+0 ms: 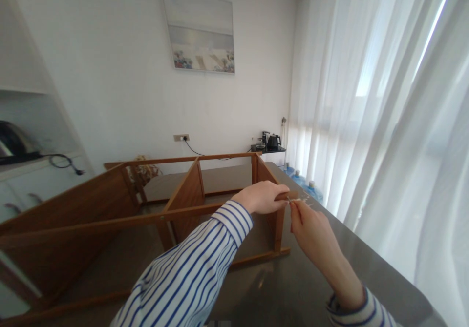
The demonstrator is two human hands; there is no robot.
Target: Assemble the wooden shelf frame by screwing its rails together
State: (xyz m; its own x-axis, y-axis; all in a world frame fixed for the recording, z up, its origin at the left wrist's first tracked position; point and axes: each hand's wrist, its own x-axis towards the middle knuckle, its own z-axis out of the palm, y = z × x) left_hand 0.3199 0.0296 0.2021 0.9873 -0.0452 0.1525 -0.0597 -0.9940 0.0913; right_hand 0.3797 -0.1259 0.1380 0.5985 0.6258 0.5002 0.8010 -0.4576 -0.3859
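A brown wooden frame [110, 210] with a middle divider lies on its side on the dark grey table [300, 288]. My left hand [262, 196], in a blue-striped sleeve, is closed round the top of the frame's right-hand corner post [279, 224]. My right hand [311, 229] pinches a small thin metal piece [298, 199], held right at that corner beside my left fingers. I cannot make out what the piece is.
White sheer curtains [384, 122] fill the right side. Blue water bottles [308, 188] and a small stand with a black kettle [273, 142] are at the far end. A white cabinet [32, 180] with a cable stands left; a painting [200, 31] hangs on the wall.
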